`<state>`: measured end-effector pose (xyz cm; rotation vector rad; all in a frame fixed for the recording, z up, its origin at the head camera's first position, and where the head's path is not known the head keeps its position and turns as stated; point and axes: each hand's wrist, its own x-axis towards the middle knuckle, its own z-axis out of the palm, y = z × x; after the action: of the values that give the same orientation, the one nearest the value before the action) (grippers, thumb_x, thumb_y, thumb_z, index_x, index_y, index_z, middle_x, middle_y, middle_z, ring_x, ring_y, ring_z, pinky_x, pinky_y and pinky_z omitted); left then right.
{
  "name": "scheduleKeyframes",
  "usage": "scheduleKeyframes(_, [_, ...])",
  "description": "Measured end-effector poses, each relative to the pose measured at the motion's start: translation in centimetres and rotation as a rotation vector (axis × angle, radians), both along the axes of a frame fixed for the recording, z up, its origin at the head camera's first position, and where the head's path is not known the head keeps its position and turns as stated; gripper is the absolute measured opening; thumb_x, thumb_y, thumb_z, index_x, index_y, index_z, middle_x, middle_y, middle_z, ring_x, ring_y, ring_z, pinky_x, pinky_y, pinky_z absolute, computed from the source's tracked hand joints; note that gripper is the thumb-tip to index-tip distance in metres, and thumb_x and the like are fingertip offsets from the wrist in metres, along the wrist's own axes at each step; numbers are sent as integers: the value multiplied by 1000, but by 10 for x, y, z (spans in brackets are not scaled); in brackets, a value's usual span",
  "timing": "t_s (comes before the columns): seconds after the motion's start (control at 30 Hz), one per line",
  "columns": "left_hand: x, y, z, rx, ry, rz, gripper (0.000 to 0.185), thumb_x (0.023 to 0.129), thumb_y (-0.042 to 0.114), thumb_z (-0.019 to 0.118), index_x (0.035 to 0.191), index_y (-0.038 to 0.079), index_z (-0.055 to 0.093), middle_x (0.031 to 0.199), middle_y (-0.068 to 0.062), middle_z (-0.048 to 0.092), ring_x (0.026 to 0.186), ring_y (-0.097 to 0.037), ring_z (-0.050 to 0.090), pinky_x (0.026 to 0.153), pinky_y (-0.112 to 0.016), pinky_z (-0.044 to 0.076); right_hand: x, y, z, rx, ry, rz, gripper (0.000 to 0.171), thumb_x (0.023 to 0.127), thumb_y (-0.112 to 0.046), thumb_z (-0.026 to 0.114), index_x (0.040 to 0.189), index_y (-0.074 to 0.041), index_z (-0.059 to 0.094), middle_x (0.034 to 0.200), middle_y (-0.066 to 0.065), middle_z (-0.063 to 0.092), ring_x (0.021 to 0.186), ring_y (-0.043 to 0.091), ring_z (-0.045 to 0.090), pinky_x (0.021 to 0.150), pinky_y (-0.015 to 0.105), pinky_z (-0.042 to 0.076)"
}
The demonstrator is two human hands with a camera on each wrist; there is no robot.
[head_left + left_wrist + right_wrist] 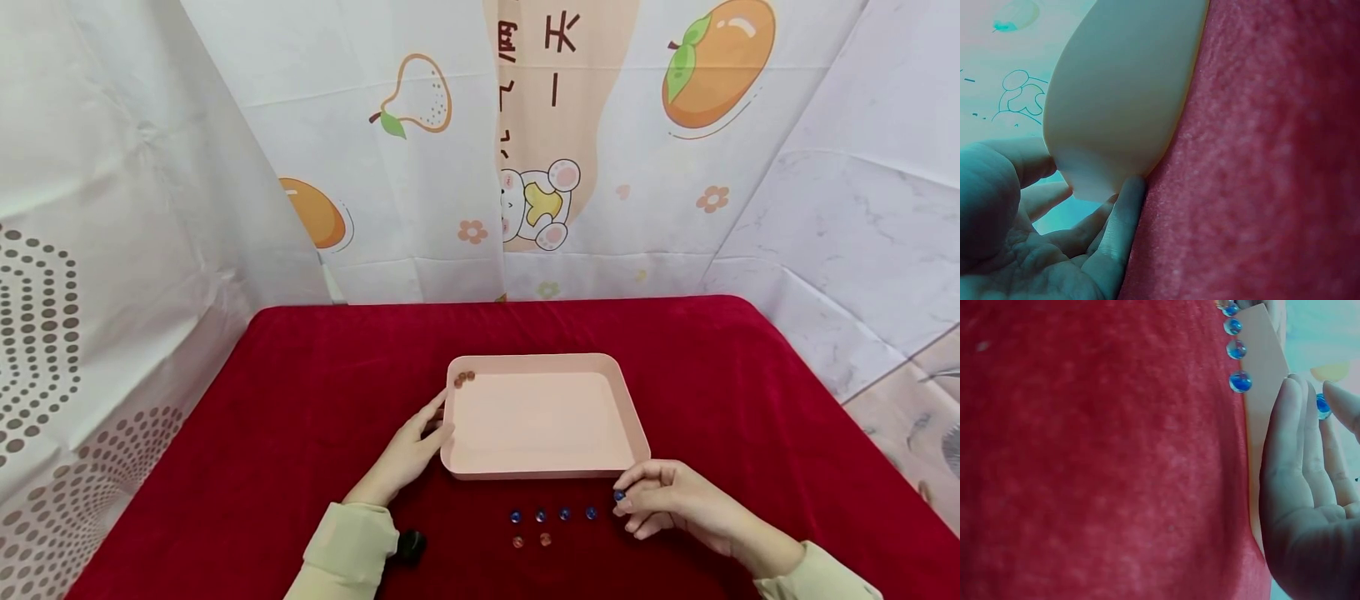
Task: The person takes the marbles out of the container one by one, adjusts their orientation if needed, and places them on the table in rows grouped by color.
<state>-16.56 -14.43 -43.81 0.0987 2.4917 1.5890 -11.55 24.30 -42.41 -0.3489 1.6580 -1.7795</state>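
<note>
Two hands work: the right hand point(670, 500) pinches a blue marble point(618, 496) beside the pink tray point(633, 417), next lifting it in, while the left hand point(408, 454) steadies the tray with straight fingers.

blue marble point(618, 496) pinched beside pink tray point(628, 408).

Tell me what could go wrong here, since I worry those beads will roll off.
The small blue glass bead is only pinched at the right hand fingertips, so it could slip and roll across the red cloth. The row of loose blue beads lies close by and might get knocked. The left hand merely touches the pink plastic tray, which could slide.
</note>
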Motion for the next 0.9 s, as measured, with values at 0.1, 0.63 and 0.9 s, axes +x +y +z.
scheduleKeyframes(0.1, [0,0,-1,-1,-2,2,59,102,23,55,156,24,32,140,-9,54,131,-29,50,107,-49,42,1,0,-2,3,-18,7,16,95,-3,58,107,-11,66,94,1,76,80,14,73,73,30,60])
scheduleKeyframes(0.63, [0,1,0,0,-9,-1,59,103,23,55,157,25,32,140,-9,53,131,-29,50,107,-49,41,6,-2,-14,76,-19,-62,13,96,-7,59,107,-7,64,95,4,76,75,12,71,71,29,59])
scheduleKeyframes(0.9, [0,0,1,1,-10,-3,59,103,23,55,157,24,31,141,-9,53,131,-28,50,107,-49,41,6,-5,-19,107,18,-60,20,93,-3,60,110,7,62,86,1,75,72,11,72,67,28,59])
